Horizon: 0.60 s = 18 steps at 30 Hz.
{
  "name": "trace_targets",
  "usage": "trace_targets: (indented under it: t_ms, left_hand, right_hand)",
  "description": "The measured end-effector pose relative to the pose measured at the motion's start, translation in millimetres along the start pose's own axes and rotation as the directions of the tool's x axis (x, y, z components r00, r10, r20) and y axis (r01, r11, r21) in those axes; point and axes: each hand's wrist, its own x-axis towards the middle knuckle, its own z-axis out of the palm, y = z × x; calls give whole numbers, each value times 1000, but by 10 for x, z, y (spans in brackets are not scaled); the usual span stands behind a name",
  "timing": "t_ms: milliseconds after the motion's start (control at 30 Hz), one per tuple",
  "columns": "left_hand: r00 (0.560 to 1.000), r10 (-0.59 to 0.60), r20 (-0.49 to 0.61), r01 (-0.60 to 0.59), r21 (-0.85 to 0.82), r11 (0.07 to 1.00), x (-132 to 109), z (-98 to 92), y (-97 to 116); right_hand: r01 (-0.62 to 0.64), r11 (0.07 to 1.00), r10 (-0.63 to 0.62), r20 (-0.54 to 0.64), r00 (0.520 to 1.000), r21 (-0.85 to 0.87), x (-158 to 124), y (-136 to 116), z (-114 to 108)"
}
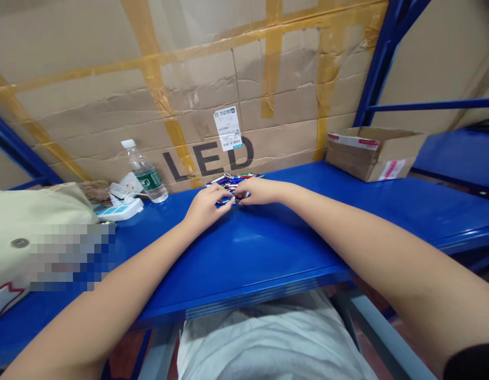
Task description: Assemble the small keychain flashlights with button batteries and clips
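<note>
A small heap of pens (214,180) in blue, red, green and silver lies on the blue table against the cardboard. My left hand (208,205) is at the near left side of the heap, its thumb and index finger brought together around what looks like a blue pen (223,201). Close beside it, my right hand (257,191) reaches in from the right with curled fingers. Its fingertips meet near the left ones, and what they grip is hidden. Both hands cover part of the heap.
Behind the blue table (244,253) stands a large taped cardboard sheet (197,105). A water bottle (150,179), a power strip (120,210) and a pale bag (34,216) are on the left. An open cardboard box (358,158) sits at the right, near a blue metal frame (371,89).
</note>
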Motion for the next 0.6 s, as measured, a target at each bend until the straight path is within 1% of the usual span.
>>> trace_targets:
  t_ms: [133,267,467,600]
  left_hand:
    - [999,31,13,-31,22,999,3,-8,16]
    - [1000,16,21,-17,52,998,-3,-34,0]
    - [997,59,51,-65,132,989,-21,-41,-39]
    - [996,82,-28,-77,132,988,-33,-48,-39]
  right_hand:
    - [29,997,-29,-5,1000,76,20,31,35]
    - [29,990,-31,12,999,141,27,80,60]
    - [8,988,-10,10,1000,155,23,48,46]
    - [13,987,-12,-7,1000,157,19,33,34]
